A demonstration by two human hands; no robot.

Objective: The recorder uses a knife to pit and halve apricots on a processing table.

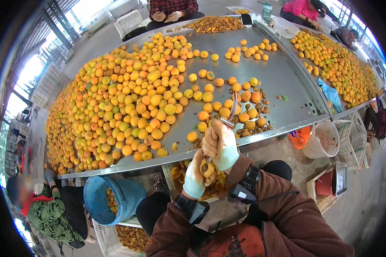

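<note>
My right hand (219, 144), in a white glove with bare fingers, is closed around a small knife (234, 107) whose curved blade points up and away over the metal table. Just below it, my left hand (195, 176), gloved the same way, holds an opened apricot (207, 169); something brown, apparently the pit, shows inside it. Under both hands sits a crate of split apricots (217, 189), partly hidden by my hands and wrists. Whole apricots (225, 112) lie on the table close beyond my right hand, beside a small heap of brown pits (249, 131).
The steel table (209, 41) carries a large apricot pile (122, 96), its raised edge (263, 135) before me. A blue bucket (96, 205) stands left and a white bucket (323, 141) right. Other people sit around: one at left (54, 212), others across the tables.
</note>
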